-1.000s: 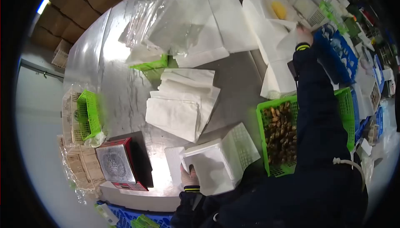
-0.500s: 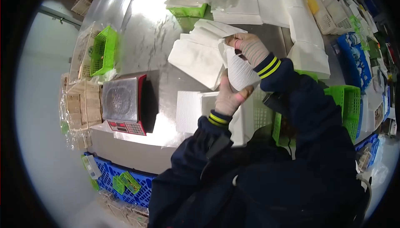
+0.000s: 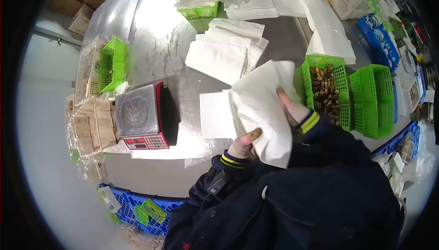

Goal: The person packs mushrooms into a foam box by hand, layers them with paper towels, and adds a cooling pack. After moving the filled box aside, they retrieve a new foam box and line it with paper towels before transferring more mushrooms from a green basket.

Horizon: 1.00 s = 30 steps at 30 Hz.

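Note:
A large white textured paper sheet [image 3: 265,108] is spread between my hands, close to my body and tilted. My left hand [image 3: 244,144] grips its lower left edge, thumb on top and fingers mostly hidden. At the right edge, my right hand [image 3: 291,107] pinches the sheet with its fingers behind the paper. Under and left of it lie more white ribbed sheets [image 3: 216,116]. Farther off, a fanned pile of white sheets [image 3: 222,53] rests on the metal table [image 3: 157,58].
Right of my hands stand a green basket [image 3: 346,95] of small brown oblong pieces [image 3: 325,87] and another green basket [image 3: 376,99]. On the left are a red-framed scale [image 3: 141,115], a green basket [image 3: 113,65] and beige baskets [image 3: 93,124]. Long white sheets [image 3: 327,26] lie at the back right.
Both hands have moved toward my body, bringing the sheet away from the pile and spreading it wider. The basket of brown pieces, mostly hidden before, now shows.

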### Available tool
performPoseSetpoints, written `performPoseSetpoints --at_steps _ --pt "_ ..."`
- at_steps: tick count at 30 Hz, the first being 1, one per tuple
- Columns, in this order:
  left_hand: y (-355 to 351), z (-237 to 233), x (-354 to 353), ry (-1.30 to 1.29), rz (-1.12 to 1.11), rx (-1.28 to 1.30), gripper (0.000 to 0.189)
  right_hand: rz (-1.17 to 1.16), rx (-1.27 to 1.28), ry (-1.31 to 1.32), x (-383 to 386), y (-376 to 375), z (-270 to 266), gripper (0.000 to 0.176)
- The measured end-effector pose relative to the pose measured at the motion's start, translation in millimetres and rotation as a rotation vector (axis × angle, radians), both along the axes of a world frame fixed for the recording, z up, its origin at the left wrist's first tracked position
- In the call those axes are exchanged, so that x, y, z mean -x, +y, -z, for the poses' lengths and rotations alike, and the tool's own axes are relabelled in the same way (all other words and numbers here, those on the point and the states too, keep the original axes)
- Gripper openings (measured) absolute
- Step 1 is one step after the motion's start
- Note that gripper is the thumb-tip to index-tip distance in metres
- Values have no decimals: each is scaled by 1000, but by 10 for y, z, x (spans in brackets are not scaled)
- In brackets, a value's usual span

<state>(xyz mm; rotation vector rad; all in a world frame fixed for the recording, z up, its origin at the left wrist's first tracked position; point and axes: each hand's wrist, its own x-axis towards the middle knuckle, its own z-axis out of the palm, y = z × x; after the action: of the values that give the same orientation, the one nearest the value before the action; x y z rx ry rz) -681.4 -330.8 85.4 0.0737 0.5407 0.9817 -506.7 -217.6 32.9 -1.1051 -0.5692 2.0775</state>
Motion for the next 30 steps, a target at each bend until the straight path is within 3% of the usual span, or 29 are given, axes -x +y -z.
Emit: performPoseSetpoints --at_steps 2,4,6,9,10,11,13,14,15,16,19,20,21,23,25,27,29,30 --pt "37 171 3 12 111 34 53 -59 15 159 223 486 -346 40" --pt "239 39 114 220 34 -56 55 -84 -434 -21 403 1043 -691 31" --pt "489 -139 238 285 -72 -186 54 -136 -756 162 441 1480 -1058 33" --pt "726 -219 355 257 -127 -338 51 -321 -815 237 481 1940 -1258 36" --pt "773 -87 369 339 -126 -223 50 -531 -729 510 382 2271 -841 39" --pt "820 166 383 418 -132 -107 49 -539 -727 510 457 2187 -729 39" --pt "826 1016 416 307 -193 -55 47 -37 -426 -122 583 1830 -503 30" --pt "803 1254 404 201 -248 -11 46 -143 -350 -187 522 1876 -151 43" --pt "800 1191 352 199 -247 -7 46 -246 -280 -252 439 1948 112 56" --pt "769 1067 298 191 -205 48 44 -144 -190 -321 431 1818 133 62" --pt "726 982 227 207 -156 172 47 -23 23 -322 338 1497 83 62" --pt "699 987 209 182 -162 147 50 -91 -23 -155 283 1335 31 71" --pt "670 986 196 159 -165 121 52 -83 -24 -158 245 1163 35 71" --pt "546 841 170 60 -149 115 56 -103 50 -326 188 851 67 60" --pt "466 621 165 137 -119 122 56 -250 -128 -592 140 769 -39 61" --pt "413 294 132 92 -62 26 56 -105 84 -125 176 763 8 59" --pt "358 446 179 72 13 -76 59 -61 227 -229 233 950 -54 46" --pt "336 217 133 62 15 -122 59 -185 202 -126 231 1157 125 60"
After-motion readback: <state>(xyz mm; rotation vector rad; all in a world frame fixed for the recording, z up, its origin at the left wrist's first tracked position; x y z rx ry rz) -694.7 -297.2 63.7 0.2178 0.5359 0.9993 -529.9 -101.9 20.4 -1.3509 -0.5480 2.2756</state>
